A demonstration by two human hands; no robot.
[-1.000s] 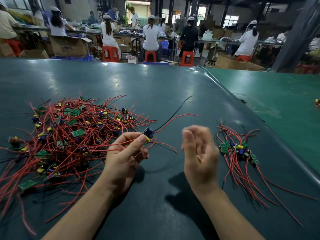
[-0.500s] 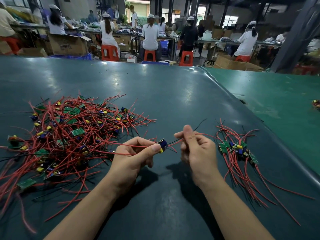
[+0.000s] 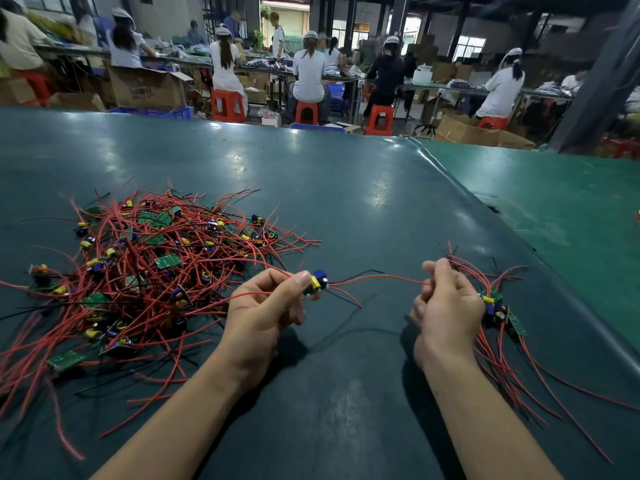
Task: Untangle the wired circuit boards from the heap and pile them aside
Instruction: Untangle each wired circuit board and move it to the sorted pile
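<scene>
Separating one wired circuit board [image 3: 316, 283] from the heap [image 3: 152, 268]: step in hand.

- Left hand [image 3: 263, 313]: fingers curled, thumb and forefinger pinching the board, a small piece with yellow and blue components, held off the table [image 3: 346, 209] just past the heap's 3 o'clock edge. Red leads trail from the board back toward the heap at 9 o'clock; whether they are fully clear of the tangle cannot be told.
- Right hand [image 3: 446, 306]: fingers closed around the far end of the red wire [image 3: 377, 279] that runs from the board out to 3 o'clock. The wire looks nearly straight between the two hands.
- Sorted pile [image 3: 498, 313]: several boards with red leads, lying just beside the right hand at its 3 o'clock, partly hidden by it.
- Heap: large, many boards not yet sorted; task judged early.

Next move, as a judgement: draw the board toward 3 o'clock so the trailing leads slip free, watching for snags that would drag neighbours along, then lay it on the sorted pile with its wires running the same way as the others.
</scene>
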